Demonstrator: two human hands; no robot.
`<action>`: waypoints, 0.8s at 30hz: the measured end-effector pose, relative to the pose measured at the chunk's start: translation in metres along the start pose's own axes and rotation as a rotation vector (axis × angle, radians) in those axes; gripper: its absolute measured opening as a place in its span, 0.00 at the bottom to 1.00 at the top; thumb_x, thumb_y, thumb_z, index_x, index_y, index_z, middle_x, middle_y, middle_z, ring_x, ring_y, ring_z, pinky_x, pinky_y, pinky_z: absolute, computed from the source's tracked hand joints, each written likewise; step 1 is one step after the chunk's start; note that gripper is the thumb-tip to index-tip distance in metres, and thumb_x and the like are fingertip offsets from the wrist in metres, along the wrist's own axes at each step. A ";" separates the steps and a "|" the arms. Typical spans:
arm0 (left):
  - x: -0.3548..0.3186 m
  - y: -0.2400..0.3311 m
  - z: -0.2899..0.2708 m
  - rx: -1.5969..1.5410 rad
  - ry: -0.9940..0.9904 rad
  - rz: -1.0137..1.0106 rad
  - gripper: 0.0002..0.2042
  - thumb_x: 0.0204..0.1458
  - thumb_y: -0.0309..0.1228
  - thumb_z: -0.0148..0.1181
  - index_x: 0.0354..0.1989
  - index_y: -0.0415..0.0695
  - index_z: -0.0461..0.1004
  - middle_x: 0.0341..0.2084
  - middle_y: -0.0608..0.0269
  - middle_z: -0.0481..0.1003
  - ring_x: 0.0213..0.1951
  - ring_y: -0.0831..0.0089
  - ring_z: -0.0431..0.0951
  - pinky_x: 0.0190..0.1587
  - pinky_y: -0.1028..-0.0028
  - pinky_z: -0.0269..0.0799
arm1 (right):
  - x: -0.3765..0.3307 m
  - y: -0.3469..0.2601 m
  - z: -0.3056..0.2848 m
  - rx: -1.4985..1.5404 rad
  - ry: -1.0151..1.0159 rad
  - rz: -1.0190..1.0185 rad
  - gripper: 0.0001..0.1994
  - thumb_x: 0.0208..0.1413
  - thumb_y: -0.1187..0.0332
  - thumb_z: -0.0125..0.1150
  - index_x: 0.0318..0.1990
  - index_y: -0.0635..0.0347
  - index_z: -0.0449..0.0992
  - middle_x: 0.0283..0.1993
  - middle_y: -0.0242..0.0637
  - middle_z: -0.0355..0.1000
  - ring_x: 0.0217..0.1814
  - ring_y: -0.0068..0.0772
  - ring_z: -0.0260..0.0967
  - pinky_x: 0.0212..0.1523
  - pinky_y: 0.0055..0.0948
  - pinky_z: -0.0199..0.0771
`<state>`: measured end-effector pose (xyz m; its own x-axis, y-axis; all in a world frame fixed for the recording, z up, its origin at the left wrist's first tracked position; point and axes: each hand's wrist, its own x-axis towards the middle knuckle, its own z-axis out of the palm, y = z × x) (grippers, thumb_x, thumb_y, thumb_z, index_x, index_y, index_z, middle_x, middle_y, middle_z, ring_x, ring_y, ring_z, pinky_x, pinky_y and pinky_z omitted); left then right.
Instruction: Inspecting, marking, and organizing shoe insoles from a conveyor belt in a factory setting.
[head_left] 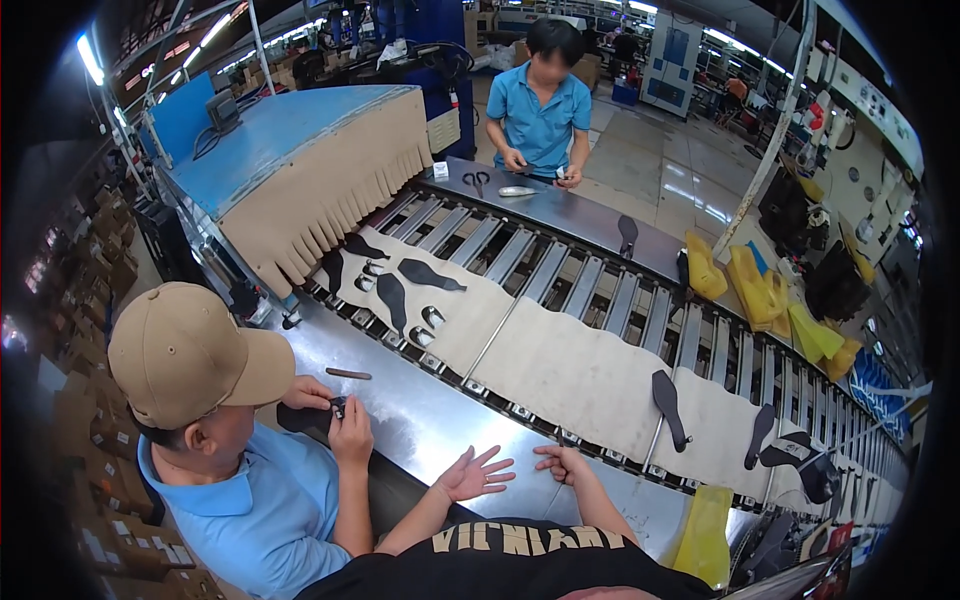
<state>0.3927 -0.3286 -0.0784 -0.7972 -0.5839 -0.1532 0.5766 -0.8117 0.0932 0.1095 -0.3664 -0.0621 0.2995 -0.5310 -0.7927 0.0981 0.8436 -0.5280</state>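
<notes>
My left hand (475, 475) is held palm up over the metal worktop (400, 410), open with its fingers spread and nothing in it. My right hand (564, 466) is just to its right, fingers curled inward. A small dark thing shows at its upper edge, too little of it to name. Beyond the hands runs a pale cloth conveyor belt (585, 340). Dark shoe soles (668, 408) lie on it near my right hand, with another sole (760, 436) farther right. More dark soles (391, 300) and small shiny pieces (432, 317) lie on its far left.
At my left, a person in a tan cap (190, 340) handles a small dark piece; a dark strip (348, 374) lies nearby. Across the belt stands another person (540, 120). A blue-topped hood (290, 130) with a fringed curtain covers the belt's left end. Yellow sheeting (704, 535) hangs at right.
</notes>
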 end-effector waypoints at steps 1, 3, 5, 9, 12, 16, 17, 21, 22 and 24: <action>0.000 0.000 0.001 0.014 -0.006 -0.002 0.34 0.59 0.57 0.39 0.71 0.55 0.44 0.69 0.47 0.44 0.68 0.42 0.46 0.66 0.47 0.47 | 0.001 0.000 -0.001 0.005 -0.005 0.014 0.17 0.60 0.63 0.46 0.53 0.55 0.74 0.31 0.41 0.77 0.10 0.13 0.41 0.11 0.18 0.43; 0.000 0.001 0.002 0.016 -0.012 -0.006 0.34 0.60 0.57 0.39 0.71 0.56 0.42 0.69 0.47 0.45 0.68 0.42 0.48 0.65 0.47 0.49 | 0.003 0.001 -0.003 0.015 -0.010 0.021 0.17 0.60 0.63 0.45 0.53 0.55 0.74 0.31 0.41 0.76 0.10 0.13 0.41 0.11 0.18 0.42; 0.000 0.000 0.004 0.024 -0.006 -0.006 0.34 0.60 0.57 0.39 0.71 0.56 0.42 0.69 0.47 0.45 0.68 0.42 0.48 0.65 0.47 0.49 | 0.004 0.000 -0.004 0.027 -0.009 0.049 0.18 0.59 0.63 0.44 0.53 0.53 0.74 0.32 0.41 0.77 0.09 0.13 0.41 0.11 0.17 0.42; 0.000 0.004 0.006 0.023 -0.001 -0.010 0.34 0.59 0.57 0.40 0.71 0.56 0.43 0.69 0.47 0.45 0.68 0.42 0.48 0.65 0.47 0.49 | 0.006 -0.004 -0.002 0.025 -0.010 0.057 0.18 0.59 0.63 0.44 0.52 0.54 0.74 0.32 0.40 0.76 0.09 0.13 0.40 0.11 0.18 0.42; 0.001 0.006 0.004 0.017 -0.002 -0.018 0.34 0.59 0.56 0.41 0.71 0.56 0.43 0.69 0.47 0.45 0.68 0.42 0.47 0.65 0.47 0.49 | 0.005 -0.006 -0.001 0.015 0.004 0.046 0.18 0.59 0.64 0.43 0.53 0.56 0.74 0.31 0.40 0.76 0.09 0.13 0.40 0.11 0.17 0.43; 0.000 0.004 0.002 0.007 -0.013 -0.021 0.34 0.59 0.56 0.41 0.70 0.56 0.44 0.69 0.47 0.45 0.68 0.42 0.47 0.66 0.47 0.49 | 0.003 -0.006 0.001 0.023 0.006 0.054 0.18 0.58 0.64 0.43 0.52 0.57 0.74 0.31 0.40 0.76 0.09 0.13 0.40 0.11 0.18 0.44; 0.000 0.003 0.001 0.008 -0.013 -0.019 0.34 0.59 0.56 0.41 0.70 0.56 0.44 0.69 0.47 0.45 0.68 0.42 0.47 0.66 0.47 0.49 | 0.002 -0.006 0.001 0.016 0.014 0.055 0.18 0.58 0.64 0.43 0.51 0.57 0.74 0.31 0.41 0.76 0.09 0.14 0.40 0.11 0.18 0.44; -0.003 0.001 0.001 0.008 -0.001 -0.015 0.34 0.59 0.57 0.40 0.71 0.56 0.43 0.69 0.47 0.45 0.68 0.42 0.47 0.66 0.47 0.49 | 0.002 -0.005 0.003 0.006 0.005 0.065 0.18 0.58 0.64 0.42 0.51 0.56 0.74 0.31 0.40 0.76 0.09 0.14 0.40 0.11 0.18 0.44; -0.003 0.000 0.000 0.005 0.008 -0.021 0.34 0.59 0.57 0.40 0.71 0.56 0.43 0.69 0.48 0.45 0.68 0.43 0.47 0.66 0.47 0.49 | 0.002 -0.005 0.003 0.009 0.013 0.073 0.18 0.58 0.63 0.43 0.51 0.56 0.75 0.30 0.41 0.76 0.09 0.14 0.39 0.11 0.18 0.43; -0.002 0.002 -0.003 0.025 0.001 -0.024 0.34 0.59 0.58 0.38 0.71 0.57 0.43 0.69 0.49 0.45 0.68 0.44 0.47 0.66 0.47 0.48 | 0.004 -0.005 0.003 0.011 0.014 0.091 0.19 0.58 0.61 0.44 0.51 0.55 0.75 0.30 0.41 0.76 0.09 0.14 0.39 0.10 0.19 0.42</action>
<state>0.3961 -0.3285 -0.0813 -0.8103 -0.5646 -0.1566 0.5531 -0.8253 0.1138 0.1128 -0.3724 -0.0623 0.2947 -0.4531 -0.8413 0.0819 0.8892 -0.4502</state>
